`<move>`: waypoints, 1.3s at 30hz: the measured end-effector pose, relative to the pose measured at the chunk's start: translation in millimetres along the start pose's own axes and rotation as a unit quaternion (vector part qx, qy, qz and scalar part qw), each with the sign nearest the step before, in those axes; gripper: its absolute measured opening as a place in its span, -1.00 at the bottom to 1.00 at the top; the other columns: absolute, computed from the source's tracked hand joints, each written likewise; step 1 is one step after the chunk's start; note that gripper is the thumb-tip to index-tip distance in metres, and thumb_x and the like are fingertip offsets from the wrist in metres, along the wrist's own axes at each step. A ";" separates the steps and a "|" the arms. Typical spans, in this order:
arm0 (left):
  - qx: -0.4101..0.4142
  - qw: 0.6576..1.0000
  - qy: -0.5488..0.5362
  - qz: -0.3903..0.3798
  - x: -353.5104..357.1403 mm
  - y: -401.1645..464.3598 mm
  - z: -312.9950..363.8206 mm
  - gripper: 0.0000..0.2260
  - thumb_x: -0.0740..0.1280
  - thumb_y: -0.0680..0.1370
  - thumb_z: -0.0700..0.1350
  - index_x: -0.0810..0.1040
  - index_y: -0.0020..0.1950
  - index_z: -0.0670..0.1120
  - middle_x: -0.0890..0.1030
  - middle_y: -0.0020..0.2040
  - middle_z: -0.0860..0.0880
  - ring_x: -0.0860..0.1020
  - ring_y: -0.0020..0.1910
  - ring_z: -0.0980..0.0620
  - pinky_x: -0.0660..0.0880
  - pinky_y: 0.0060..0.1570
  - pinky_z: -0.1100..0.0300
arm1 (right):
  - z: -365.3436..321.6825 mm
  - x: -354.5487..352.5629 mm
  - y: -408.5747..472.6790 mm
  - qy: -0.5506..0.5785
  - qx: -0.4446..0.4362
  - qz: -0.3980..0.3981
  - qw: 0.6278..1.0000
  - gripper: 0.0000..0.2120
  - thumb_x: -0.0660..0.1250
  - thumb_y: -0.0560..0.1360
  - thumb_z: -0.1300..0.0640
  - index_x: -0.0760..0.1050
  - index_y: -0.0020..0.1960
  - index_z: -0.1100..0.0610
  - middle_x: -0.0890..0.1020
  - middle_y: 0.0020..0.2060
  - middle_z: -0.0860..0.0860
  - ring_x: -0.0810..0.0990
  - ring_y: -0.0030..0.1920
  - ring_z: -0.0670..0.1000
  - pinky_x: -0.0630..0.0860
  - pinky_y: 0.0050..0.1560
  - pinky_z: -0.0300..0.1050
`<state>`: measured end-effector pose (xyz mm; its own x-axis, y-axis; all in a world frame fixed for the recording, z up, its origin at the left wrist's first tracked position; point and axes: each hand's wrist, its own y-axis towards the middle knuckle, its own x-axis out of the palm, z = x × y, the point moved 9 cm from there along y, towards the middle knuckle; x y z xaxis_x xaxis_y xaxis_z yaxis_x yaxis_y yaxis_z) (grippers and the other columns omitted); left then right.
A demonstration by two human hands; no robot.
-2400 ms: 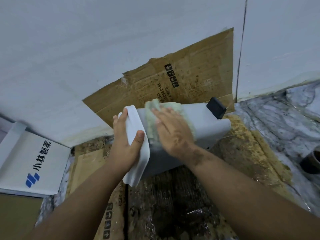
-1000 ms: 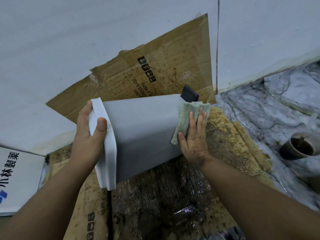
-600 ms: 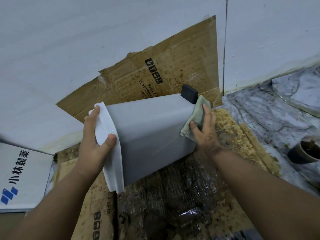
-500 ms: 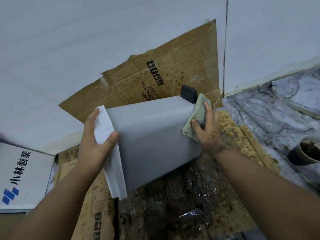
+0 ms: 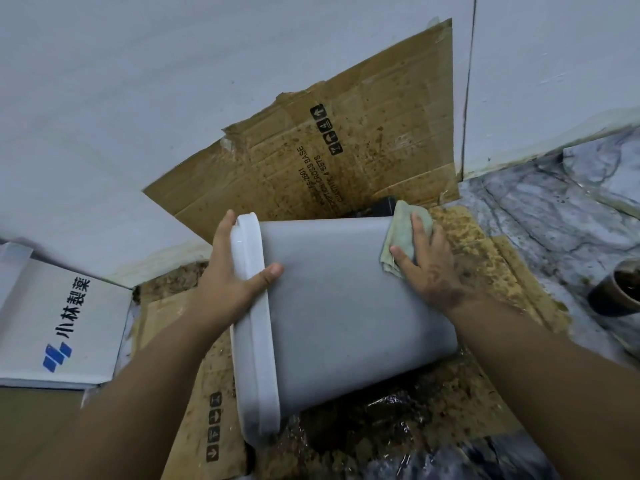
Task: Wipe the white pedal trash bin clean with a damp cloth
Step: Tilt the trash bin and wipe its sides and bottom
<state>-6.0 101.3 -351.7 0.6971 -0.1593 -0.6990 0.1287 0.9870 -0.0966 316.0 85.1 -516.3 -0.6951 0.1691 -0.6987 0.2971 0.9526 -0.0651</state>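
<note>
The white pedal trash bin (image 5: 343,306) lies tipped on its side over wet cardboard, lid end toward me at the left, base toward the wall. My left hand (image 5: 232,282) grips the white lid rim (image 5: 254,327), thumb on the bin's grey-white side. My right hand (image 5: 429,268) presses a pale green damp cloth (image 5: 403,233) flat against the bin's upper right corner near the base. The black pedal (image 5: 384,206) peeks out just behind the cloth, mostly hidden.
A stained cardboard sheet (image 5: 329,147) leans on the white wall behind the bin; more soaked cardboard (image 5: 398,427) covers the floor. A white printed box (image 5: 59,323) lies at the left. A dark round cup (image 5: 620,289) stands on the marble floor (image 5: 554,216) at the right.
The cloth has slid from the bin's far base end back onto the top side near the corner. The bin has rolled slightly, hiding more of the pedal. My left hand keeps its grip.
</note>
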 end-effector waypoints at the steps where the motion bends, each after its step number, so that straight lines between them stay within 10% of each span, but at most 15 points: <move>1: 0.012 1.000 -0.003 -0.001 2.2 -1.2 1.8 -0.04 0.44 0.35 0.33 -0.08 0.59 0.34 0.08 0.61 0.25 0.23 0.54 0.03 0.30 0.45 -0.15 | -0.8 2.9 -1.7 -0.019 -0.003 0.006 1.000 -0.14 -0.07 0.46 -0.44 -0.11 0.63 -0.03 -0.01 0.57 0.27 0.04 0.55 0.28 0.04 0.53 0.21; 9: 0.053 0.998 0.035 -0.001 18.4 7.9 7.9 -0.14 0.28 0.47 0.30 -0.16 0.63 0.28 -0.10 0.66 0.16 -0.21 0.63 0.09 -0.02 0.48 0.02 | -83.2 43.6 -31.7 -0.063 -0.122 -0.036 0.990 -0.28 -0.24 0.54 -0.33 -0.27 0.62 -0.06 -0.24 0.61 0.11 -0.33 0.57 0.27 -0.29 0.52 0.31; 16: 0.023 0.999 0.023 0.015 14.8 15.6 -11.2 -0.18 0.29 0.51 0.28 -0.11 0.63 0.27 -0.05 0.66 0.17 -0.16 0.63 0.12 -0.03 0.57 -0.08 | -162.5 70.8 -73.5 -0.026 -0.271 -0.081 0.959 -0.41 -0.04 0.63 -0.17 -0.13 0.62 -0.16 -0.22 0.62 -0.01 -0.36 0.58 0.12 -0.35 0.53 0.20; 31: 0.020 1.000 0.011 -0.009 34.1 15.3 -8.8 -0.05 0.25 0.42 0.44 -0.26 0.61 0.26 -0.23 0.63 0.25 -0.13 0.64 0.08 0.04 0.57 -0.21 | 5.8 52.3 -6.9 -0.043 -0.012 -0.155 0.987 -0.34 -0.12 0.60 -0.32 -0.14 0.62 -0.10 -0.08 0.63 0.06 -0.15 0.61 0.17 -0.19 0.56 0.25; 39: -0.015 0.999 -0.036 0.027 26.6 20.3 -20.7 -0.04 0.32 0.43 0.42 -0.14 0.64 0.17 -0.03 0.66 0.16 0.14 0.60 0.00 0.22 0.51 -0.13 | -166.0 62.4 -88.3 -0.040 -0.290 -0.145 0.945 -0.40 -0.07 0.62 -0.20 -0.19 0.61 -0.17 -0.11 0.63 -0.09 -0.18 0.61 0.11 -0.25 0.56 0.17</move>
<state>0.6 117.5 -386.9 0.7519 -0.1051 -0.6509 0.0684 0.9943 -0.0816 137.7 53.5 -435.9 -0.6336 -0.1179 -0.7646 -0.3236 0.9381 0.1234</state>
